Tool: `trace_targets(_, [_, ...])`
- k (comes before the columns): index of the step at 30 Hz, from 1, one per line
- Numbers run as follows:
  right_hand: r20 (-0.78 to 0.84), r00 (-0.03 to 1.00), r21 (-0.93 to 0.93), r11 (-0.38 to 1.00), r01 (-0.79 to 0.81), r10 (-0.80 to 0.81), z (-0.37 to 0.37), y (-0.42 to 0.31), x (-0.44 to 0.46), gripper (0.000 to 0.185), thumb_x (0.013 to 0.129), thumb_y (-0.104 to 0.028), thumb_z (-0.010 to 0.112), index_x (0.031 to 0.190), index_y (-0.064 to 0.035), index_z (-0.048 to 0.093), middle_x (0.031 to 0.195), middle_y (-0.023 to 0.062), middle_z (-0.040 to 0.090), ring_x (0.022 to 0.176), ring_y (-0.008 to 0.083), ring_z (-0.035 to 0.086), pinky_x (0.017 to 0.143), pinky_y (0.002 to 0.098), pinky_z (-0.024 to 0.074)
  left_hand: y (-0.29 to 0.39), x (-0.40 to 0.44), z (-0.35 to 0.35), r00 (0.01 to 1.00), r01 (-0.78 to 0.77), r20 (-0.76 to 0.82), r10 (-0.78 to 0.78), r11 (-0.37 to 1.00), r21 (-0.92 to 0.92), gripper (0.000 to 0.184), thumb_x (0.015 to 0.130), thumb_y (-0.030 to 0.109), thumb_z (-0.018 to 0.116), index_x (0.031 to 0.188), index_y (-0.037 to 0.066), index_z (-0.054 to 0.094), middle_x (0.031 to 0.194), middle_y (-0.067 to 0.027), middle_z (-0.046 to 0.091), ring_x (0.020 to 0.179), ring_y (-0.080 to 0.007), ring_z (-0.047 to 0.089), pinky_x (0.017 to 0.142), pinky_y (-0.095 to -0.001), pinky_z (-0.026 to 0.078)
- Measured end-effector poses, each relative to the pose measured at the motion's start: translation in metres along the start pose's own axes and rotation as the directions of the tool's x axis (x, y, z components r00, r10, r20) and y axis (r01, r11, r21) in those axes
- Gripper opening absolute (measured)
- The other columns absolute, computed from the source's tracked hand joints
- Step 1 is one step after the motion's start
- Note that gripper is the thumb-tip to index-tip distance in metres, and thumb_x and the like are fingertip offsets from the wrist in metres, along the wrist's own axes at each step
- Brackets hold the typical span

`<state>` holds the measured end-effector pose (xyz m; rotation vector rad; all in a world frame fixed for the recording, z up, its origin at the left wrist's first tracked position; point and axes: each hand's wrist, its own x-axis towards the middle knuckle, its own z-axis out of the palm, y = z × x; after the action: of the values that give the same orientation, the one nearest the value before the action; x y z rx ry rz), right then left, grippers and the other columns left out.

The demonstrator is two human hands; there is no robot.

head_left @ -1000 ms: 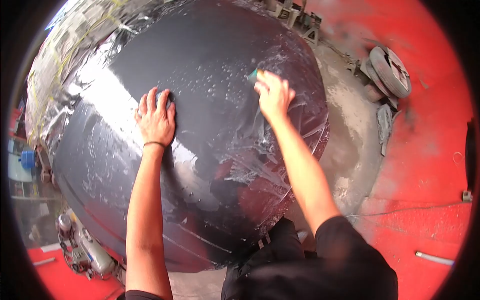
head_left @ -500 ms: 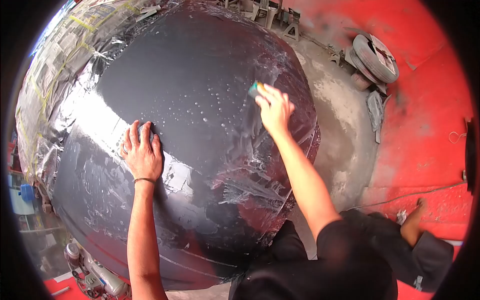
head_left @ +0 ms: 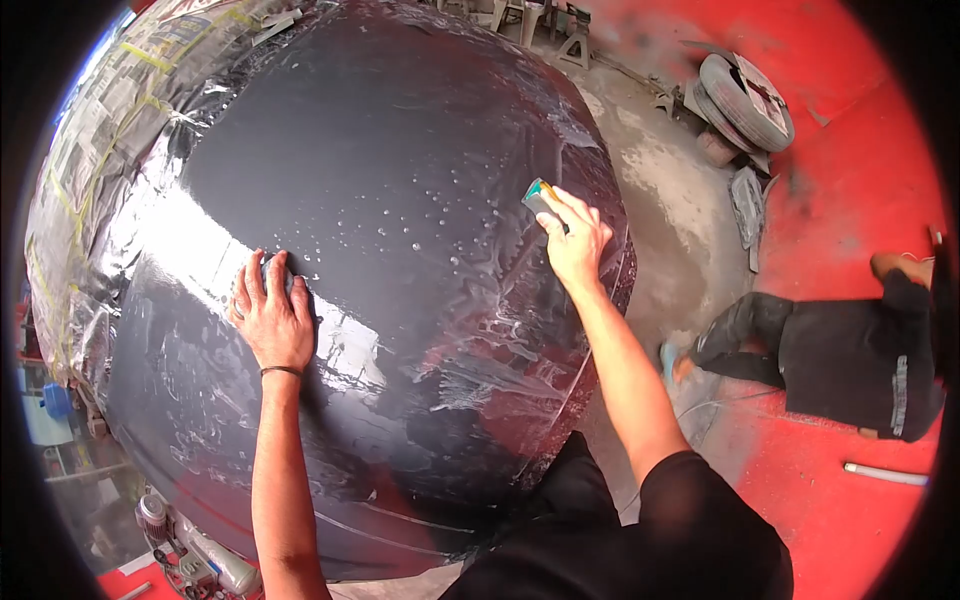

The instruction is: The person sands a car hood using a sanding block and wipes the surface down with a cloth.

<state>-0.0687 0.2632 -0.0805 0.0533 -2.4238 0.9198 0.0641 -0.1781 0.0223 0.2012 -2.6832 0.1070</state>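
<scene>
A large dark, curved vehicle panel (head_left: 370,130), wet with droplets and pale smears, fills the middle of the view. My left hand (head_left: 272,318) rests on its left part, fingers slightly apart over a greyish item mostly hidden beneath them. Near the panel's right edge, my right hand (head_left: 578,240) pinches a small grey, green and yellow block (head_left: 537,196). The block's far end shows beyond the fingertips, at the panel's surface.
Newspaper and plastic masking (head_left: 100,150) covers the area on the left. Wheels (head_left: 740,105) lie at the upper right. Another person in dark clothes (head_left: 840,355) is at the right. A compressor (head_left: 205,560) stands at the lower left, a pale tube (head_left: 885,473) lower right.
My left hand has moved down and left across the panel. My right hand has shifted down and right with the block. The other person has come into view at the right.
</scene>
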Motion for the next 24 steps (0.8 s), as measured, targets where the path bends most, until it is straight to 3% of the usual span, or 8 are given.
trace_targets(7, [-0.047, 0.970, -0.010, 0.971, -0.239, 0.238, 0.023, 0.021, 0.063, 0.037, 0.095, -0.033, 0.083, 0.131, -0.0258, 0.082, 0.142, -0.0021, 0.075, 0.129, 0.0275, 0.066, 0.108, 0.0519, 0.0457, 0.002, -0.002, 0.000, 1.000, -0.009, -0.017, 0.010, 1.000, 0.024, 0.044, 0.108, 0.036, 0.060, 0.152, 0.026, 0.063, 0.166, -0.0077, 0.051, 0.156, -0.0342, 0.044, 0.127, -0.0574, 0.027])
trace_targets(12, [0.116, 0.952, 0.150, 0.953, 0.264, -0.282, -0.021, -0.110, -0.106, 0.035, 0.088, -0.028, 0.089, 0.123, -0.0284, 0.087, 0.131, -0.0052, 0.077, 0.116, 0.0229, 0.065, 0.106, 0.0468, 0.0413, -0.002, 0.001, 0.000, 0.999, -0.005, -0.049, 0.004, 1.000, -0.031, 0.043, 0.106, 0.038, 0.064, 0.147, 0.026, 0.066, 0.162, -0.0070, 0.054, 0.153, -0.0346, 0.047, 0.125, -0.0600, 0.030])
trace_targets(14, [0.121, 0.927, 0.163, 0.928, 0.334, -0.355, -0.012, -0.124, -0.105, 0.033, 0.091, -0.032, 0.086, 0.124, -0.0280, 0.086, 0.133, -0.0069, 0.077, 0.118, 0.0214, 0.064, 0.108, 0.0468, 0.0391, -0.010, -0.001, 0.001, 0.995, -0.068, -0.086, 0.058, 0.991, -0.117, 0.040, 0.105, 0.035, 0.066, 0.145, 0.026, 0.067, 0.160, -0.0071, 0.055, 0.150, -0.0352, 0.049, 0.124, -0.0565, 0.034])
trace_targets(16, [0.112, 0.958, 0.152, 0.958, 0.245, -0.263, 0.016, -0.114, -0.049, 0.031, 0.096, -0.036, 0.082, 0.126, -0.0262, 0.084, 0.139, -0.0041, 0.075, 0.122, 0.0254, 0.063, 0.109, 0.0513, 0.0387, -0.019, -0.001, -0.006, 0.994, -0.103, -0.058, 0.097, 0.988, -0.115, 0.039, 0.106, 0.034, 0.066, 0.144, 0.026, 0.067, 0.160, -0.0072, 0.055, 0.149, -0.0349, 0.050, 0.123, -0.0559, 0.035])
trace_targets(18, [0.095, 0.989, 0.077, 0.992, 0.104, -0.111, 0.037, -0.107, 0.007, 0.030, 0.099, -0.035, 0.080, 0.128, -0.0264, 0.083, 0.142, -0.0020, 0.075, 0.126, 0.0289, 0.063, 0.111, 0.0541, 0.0412, -0.033, -0.012, -0.011, 0.996, -0.081, -0.047, 0.078, 0.994, -0.073, 0.040, 0.106, 0.035, 0.066, 0.145, 0.027, 0.067, 0.160, -0.0069, 0.055, 0.149, -0.0345, 0.050, 0.124, -0.0559, 0.035])
trace_targets(20, [0.124, 0.981, 0.081, 0.987, 0.138, -0.147, 0.036, -0.117, -0.002, 0.032, 0.099, -0.033, 0.080, 0.131, -0.0282, 0.083, 0.142, -0.0017, 0.075, 0.128, 0.0287, 0.063, 0.111, 0.0541, 0.0431, -0.058, -0.028, -0.007, 0.996, 0.031, -0.080, -0.033, 0.999, -0.033, 0.038, 0.106, 0.037, 0.066, 0.143, 0.028, 0.068, 0.160, -0.0049, 0.053, 0.150, -0.0321, 0.049, 0.124, -0.0595, 0.033])
trace_targets(22, [0.186, 0.893, 0.474, 0.834, 0.283, -0.409, 0.022, -0.130, -0.069, 0.033, 0.098, -0.030, 0.081, 0.131, -0.0308, 0.083, 0.143, -0.0025, 0.074, 0.129, 0.0258, 0.063, 0.112, 0.0518, 0.0408, -0.078, -0.042, -0.009, 0.988, 0.121, -0.096, -0.122, 0.993, -0.016, 0.039, 0.106, 0.038, 0.065, 0.144, 0.028, 0.068, 0.160, -0.0046, 0.053, 0.151, -0.0316, 0.048, 0.124, -0.0596, 0.032])
trace_targets(24, [0.270, 0.806, 0.202, 0.849, 0.488, -0.527, -0.019, -0.166, -0.153, 0.034, 0.095, -0.027, 0.081, 0.129, -0.0292, 0.083, 0.143, -0.0034, 0.074, 0.129, 0.0214, 0.062, 0.114, 0.0485, 0.0361, -0.088, -0.050, -0.014, 0.978, 0.174, -0.118, -0.175, 0.985, -0.019, 0.040, 0.105, 0.039, 0.065, 0.144, 0.028, 0.068, 0.160, -0.0050, 0.053, 0.151, -0.0318, 0.047, 0.124, -0.0613, 0.031])
